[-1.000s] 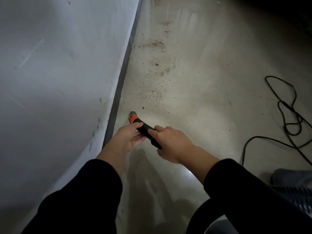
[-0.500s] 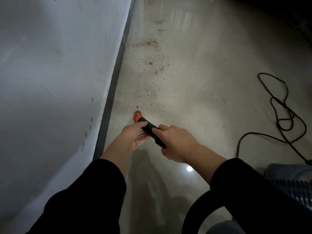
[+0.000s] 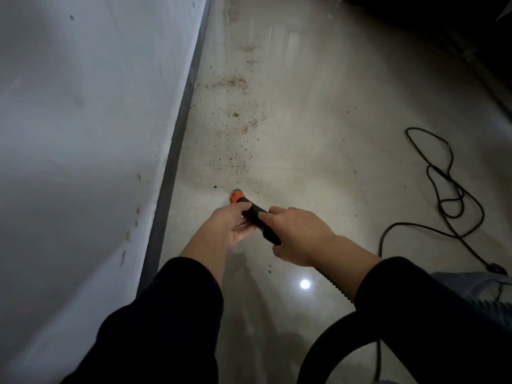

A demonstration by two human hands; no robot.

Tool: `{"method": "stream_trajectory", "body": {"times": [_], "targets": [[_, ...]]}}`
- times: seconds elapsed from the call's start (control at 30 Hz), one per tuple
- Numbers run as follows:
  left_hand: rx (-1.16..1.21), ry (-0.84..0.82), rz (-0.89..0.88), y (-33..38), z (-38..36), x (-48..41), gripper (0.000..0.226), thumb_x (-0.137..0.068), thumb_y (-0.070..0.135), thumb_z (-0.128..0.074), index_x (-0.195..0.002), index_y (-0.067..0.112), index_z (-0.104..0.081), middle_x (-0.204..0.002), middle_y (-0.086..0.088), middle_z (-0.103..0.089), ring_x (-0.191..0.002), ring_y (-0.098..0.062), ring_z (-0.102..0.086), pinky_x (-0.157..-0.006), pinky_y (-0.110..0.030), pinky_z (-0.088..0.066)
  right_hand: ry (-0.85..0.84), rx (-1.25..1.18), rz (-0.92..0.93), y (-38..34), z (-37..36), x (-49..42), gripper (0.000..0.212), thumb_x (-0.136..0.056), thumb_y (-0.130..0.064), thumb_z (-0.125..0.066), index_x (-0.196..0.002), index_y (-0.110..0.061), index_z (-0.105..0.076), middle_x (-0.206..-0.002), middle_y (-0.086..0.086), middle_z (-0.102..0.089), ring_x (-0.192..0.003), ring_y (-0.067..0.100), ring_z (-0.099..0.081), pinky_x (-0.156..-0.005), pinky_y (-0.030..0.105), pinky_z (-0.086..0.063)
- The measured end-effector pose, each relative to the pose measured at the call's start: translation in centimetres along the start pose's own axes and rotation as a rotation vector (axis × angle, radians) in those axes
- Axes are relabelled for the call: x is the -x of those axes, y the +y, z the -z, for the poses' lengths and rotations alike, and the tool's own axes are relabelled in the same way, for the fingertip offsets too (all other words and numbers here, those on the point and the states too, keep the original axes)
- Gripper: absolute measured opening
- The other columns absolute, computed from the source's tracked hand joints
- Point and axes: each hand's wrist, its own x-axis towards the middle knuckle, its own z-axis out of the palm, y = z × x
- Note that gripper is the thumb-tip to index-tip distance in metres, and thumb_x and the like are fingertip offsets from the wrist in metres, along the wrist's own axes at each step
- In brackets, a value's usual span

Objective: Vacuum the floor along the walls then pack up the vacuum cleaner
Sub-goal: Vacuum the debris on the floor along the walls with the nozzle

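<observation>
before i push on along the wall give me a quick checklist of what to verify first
1. Grip: left hand and right hand both hold the nozzle: ok.
2. Tip on the floor: the orange end points down near it, but contact is unclear: cannot tell.
3. Strip ahead clean: dirt is scattered beside the skirting: not ok.
4. Cable out of the path: it lies off to the right, away from the wall: ok.
5. Hose free: it loops under the right arm and most of it is hidden: cannot tell.
</observation>
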Motion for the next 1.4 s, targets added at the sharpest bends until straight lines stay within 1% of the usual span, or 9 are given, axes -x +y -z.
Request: {"method": "stream_trajectory", "body": {"times": [0.2, 0.27, 0.43, 0.53, 0.87, 0.97, 1.13, 1.2, 1.4], "targets": [[-0.008, -0.038, 0.018, 0.0, -0.6, -0.2, 0.029, -0.094, 0.004, -0.060, -0.121, -0.004, -0.054, -0.109, -0.024, -0.064, -0.097, -0.032, -0.066, -0.081, -0.038, -0.056, -0.003, 0.026, -0.005, 0.7, 0.2, 0.3, 0.029, -0.084, -0.013, -0.054, -0.112, -0.015, -0.048, -0.101, 0.004, -0.051, -0.075, 0.024, -0.045, -0.051, 0.029, -0.025], [-0.014, -0.051, 0.024, -0.1, -1.1, -0.3, 0.030, -0.094, 0.005, -0.061, -0.122, -0.003, -0.054, -0.107, -0.024, -0.064, -0.094, -0.031, -0.067, -0.078, -0.037, -0.056, -0.005, 0.030, -0.013, 1.1, 0.3, 0.5, 0.027, -0.084, -0.012, -0.054, -0.110, -0.015, -0.048, -0.101, 0.004, -0.051, -0.075, 0.024, -0.045, -0.048, 0.027, -0.023], [-0.017, -0.076, 0.031, -0.5, -2.5, -0.6, 0.030, -0.093, 0.004, -0.062, -0.121, -0.003, -0.054, -0.097, -0.021, -0.064, -0.084, -0.028, -0.066, -0.079, -0.037, -0.056, -0.022, 0.018, -0.043, 2.1, 0.5, 1.0, 0.025, -0.084, -0.013, -0.055, -0.108, -0.014, -0.048, -0.101, 0.005, -0.051, -0.075, 0.024, -0.045, -0.060, 0.030, -0.032], [-0.029, -0.089, 0.030, -0.6, -3.5, -1.0, 0.030, -0.093, 0.004, -0.062, -0.122, -0.003, -0.054, -0.097, -0.022, -0.064, -0.084, -0.029, -0.067, -0.075, -0.036, -0.056, -0.024, 0.014, -0.065, 2.8, 0.6, 1.3, 0.024, -0.084, -0.013, -0.056, -0.107, -0.014, -0.049, -0.100, 0.005, -0.051, -0.075, 0.024, -0.046, -0.060, 0.031, -0.034], [-0.014, -0.106, 0.028, -0.9, -5.4, -2.1, 0.034, -0.093, 0.007, -0.062, -0.125, -0.003, -0.055, -0.114, -0.023, -0.064, -0.086, -0.027, -0.067, -0.063, -0.033, -0.057, -0.023, 0.039, -0.118, 3.9, 0.8, 1.0, 0.019, -0.085, -0.009, -0.053, -0.103, -0.013, -0.048, -0.095, 0.005, -0.048, -0.072, 0.023, -0.045, -0.050, 0.026, -0.027], [-0.020, -0.108, 0.021, -0.8, -6.0, -2.4, 0.035, -0.094, 0.009, -0.061, -0.126, -0.002, -0.055, -0.116, -0.022, -0.064, -0.087, -0.026, -0.067, -0.066, -0.033, -0.057, -0.019, 0.042, -0.140, 4.1, 0.8, 0.8, 0.020, -0.086, -0.009, -0.053, -0.105, -0.013, -0.048, -0.092, 0.004, -0.044, -0.071, 0.023, -0.043, -0.048, 0.025, -0.023], [-0.015, -0.123, 0.021, -0.6, -6.6, -3.2, 0.037, -0.093, 0.007, -0.062, -0.128, -0.002, -0.054, -0.116, -0.024, -0.064, -0.093, -0.028, -0.066, -0.083, -0.037, -0.056, -0.009, 0.037, -0.168, 4.6, 0.8, 0.5, 0.019, -0.087, -0.010, -0.053, -0.105, -0.012, -0.048, -0.091, 0.004, -0.043, -0.073, 0.023, -0.042, -0.048, 0.026, -0.023], [-0.015, -0.129, 0.017, -0.6, -6.9, -3.4, 0.036, -0.093, 0.008, -0.062, -0.128, -0.002, -0.055, -0.116, -0.023, -0.064, -0.092, -0.027, -0.066, -0.084, -0.037, -0.056, -0.009, 0.045, -0.177, 4.8, 0.8, 0.5, 0.020, -0.087, -0.011, -0.052, -0.106, -0.012, -0.047, -0.093, 0.004, -0.042, -0.074, 0.024, -0.041, -0.049, 0.027, -0.023], [-0.006, -0.149, 0.004, -0.7, -8.2, -4.1, 0.034, -0.095, 0.010, -0.060, -0.127, -0.002, -0.056, -0.098, -0.017, -0.065, -0.083, -0.023, -0.066, -0.083, -0.034, -0.055, -0.005, 0.062, -0.213, 5.5, 0.9, 0.2, 0.022, -0.089, -0.011, -0.052, -0.110, -0.012, -0.047, -0.094, 0.005, -0.041, -0.076, 0.025, -0.040, -0.047, 0.026, -0.020]]}}
